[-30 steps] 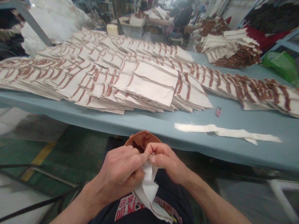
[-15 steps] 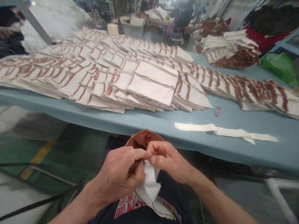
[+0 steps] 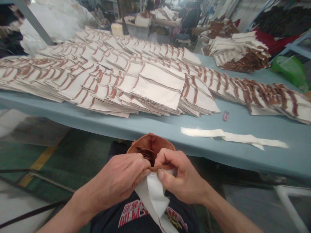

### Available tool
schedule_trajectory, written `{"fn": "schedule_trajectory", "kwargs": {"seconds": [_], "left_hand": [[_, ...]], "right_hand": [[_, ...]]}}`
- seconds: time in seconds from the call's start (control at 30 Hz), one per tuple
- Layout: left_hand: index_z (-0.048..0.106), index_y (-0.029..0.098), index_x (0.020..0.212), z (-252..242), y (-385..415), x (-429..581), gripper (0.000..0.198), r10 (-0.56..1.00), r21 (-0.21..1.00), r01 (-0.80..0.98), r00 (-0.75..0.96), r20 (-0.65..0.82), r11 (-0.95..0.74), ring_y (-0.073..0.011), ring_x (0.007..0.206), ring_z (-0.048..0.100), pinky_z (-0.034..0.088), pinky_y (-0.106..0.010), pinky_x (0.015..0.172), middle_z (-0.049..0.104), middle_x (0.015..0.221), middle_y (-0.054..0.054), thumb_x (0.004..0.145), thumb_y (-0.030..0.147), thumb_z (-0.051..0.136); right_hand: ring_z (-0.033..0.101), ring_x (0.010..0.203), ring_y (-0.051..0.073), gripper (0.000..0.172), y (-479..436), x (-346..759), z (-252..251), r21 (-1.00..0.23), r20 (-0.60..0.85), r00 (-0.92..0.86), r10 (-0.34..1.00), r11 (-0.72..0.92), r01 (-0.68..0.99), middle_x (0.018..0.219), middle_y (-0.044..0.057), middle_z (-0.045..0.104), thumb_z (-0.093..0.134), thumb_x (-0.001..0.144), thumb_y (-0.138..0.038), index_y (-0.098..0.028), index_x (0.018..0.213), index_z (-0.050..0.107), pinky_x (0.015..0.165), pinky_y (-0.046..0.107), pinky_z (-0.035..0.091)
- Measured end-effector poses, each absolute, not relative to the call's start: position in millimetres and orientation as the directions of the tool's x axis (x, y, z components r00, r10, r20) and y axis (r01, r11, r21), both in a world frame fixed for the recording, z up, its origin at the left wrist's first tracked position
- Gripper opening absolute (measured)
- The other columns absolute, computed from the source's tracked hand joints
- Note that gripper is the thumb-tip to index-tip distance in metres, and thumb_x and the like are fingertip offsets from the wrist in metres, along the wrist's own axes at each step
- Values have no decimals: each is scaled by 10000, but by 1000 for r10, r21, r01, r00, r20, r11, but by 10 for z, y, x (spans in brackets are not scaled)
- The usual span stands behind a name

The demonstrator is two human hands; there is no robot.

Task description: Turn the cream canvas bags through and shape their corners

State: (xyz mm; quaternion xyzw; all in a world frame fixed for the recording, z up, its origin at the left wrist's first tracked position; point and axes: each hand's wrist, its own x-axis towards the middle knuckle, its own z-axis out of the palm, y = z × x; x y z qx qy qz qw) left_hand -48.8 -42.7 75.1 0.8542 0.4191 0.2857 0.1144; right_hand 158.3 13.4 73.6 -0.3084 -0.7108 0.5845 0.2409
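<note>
"Spanning the view, the table carries stacks of cloth. What's in hand?"

"Between the left hand and the right hand, at the table's near edge: a brown-and-white cloth, its length running away from the body, white end hanging low, brown opening beyond the fingers."

"Which hand is nearer?"

"Neither (it touches both): each pinches its brown rim, fingertips close together."

Red Chinese characters stand on a white panel of a dark garment; white cloth partly covers them, and the wording is too blurred to read surely.
</note>
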Motion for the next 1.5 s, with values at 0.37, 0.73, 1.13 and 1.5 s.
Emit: {"fn": "schedule_trajectory", "kwargs": {"seconds": [0.37, 0.73, 1.13, 1.5], "left_hand": [[599, 198, 943, 703, -355, -666, 147, 878, 772, 473, 425, 222, -424, -142, 805, 644, 493, -220, 759, 689, 902, -13, 1045, 198, 493], [520, 187, 663, 817, -205, -470, 391, 847, 676, 534, 452, 281, -509, -91, 524, 432, 291, -245, 534, 493, 582, 72, 1033, 302, 578], [422, 179, 643, 903, -194, -403, 398, 881, 768, 533, 465, 84, -354, -78, 533, 349, 224, -258, 548, 364, 597, 84, 1009, 229, 568], [394, 171, 568, 374, -274, -360, 662, 929, 966, -224, 369, -39, 129, -72, 529, 269, 182, -223, 482, 339, 564, 61, 859, 672, 715]], "right_hand": [[334, 510, 78, 78, 166, 1511, 642, -982, 34, -705, 708, 155, 108, 613, -72, 435, 575, 806, -228, -205, 758, 518, 485, 216, 251], [480, 594, 107, 132, 201, 1644, 743, -845, 240, -747, 620, 512, 154, 694, -32, 575, 634, 902, -188, -199, 783, 576, 586, 242, 347], [473, 553, 126, 103, 224, 1690, 681, -658, 426, -722, 545, 734, 166, 637, -34, 562, 558, 890, -132, -213, 825, 554, 577, 269, 331], [428, 618, 118, 281, 187, 1633, 707, -980, 72, -768, 637, 187, 63, 682, -36, 466, 440, 989, -353, -204, 759, 503, 598, 251, 349]]}}
